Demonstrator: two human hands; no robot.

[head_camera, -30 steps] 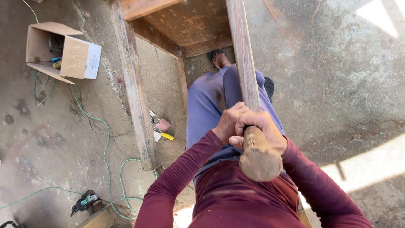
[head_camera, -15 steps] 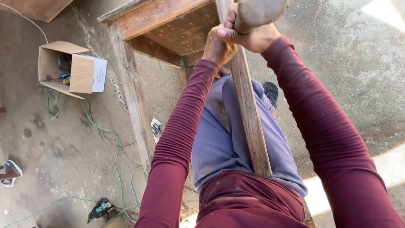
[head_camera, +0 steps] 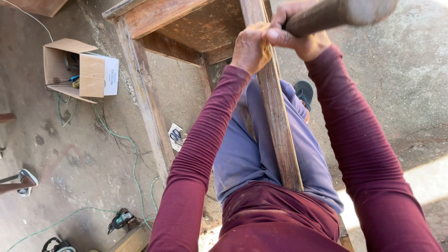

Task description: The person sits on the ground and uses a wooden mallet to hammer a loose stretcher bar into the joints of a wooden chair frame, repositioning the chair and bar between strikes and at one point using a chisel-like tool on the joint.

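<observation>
Concrete floor [head_camera: 396, 93], cardboard box [head_camera: 79, 67], both hands' grip, left hand [head_camera: 251, 49], right hand [head_camera: 298, 35], clenched on wooden handle [head_camera: 326, 16]

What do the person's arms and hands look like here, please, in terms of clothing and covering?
Both arms wear long, dark red knit sleeves reaching the wrists. The left hand and right hand are bare: no gloves, rings or watch visible. The sleeves are plain and unmarked.

both arms reach up and forward, left hand [head_camera: 251, 49] and right hand [head_camera: 298, 32] apparently fisted, fingers curled.
</observation>
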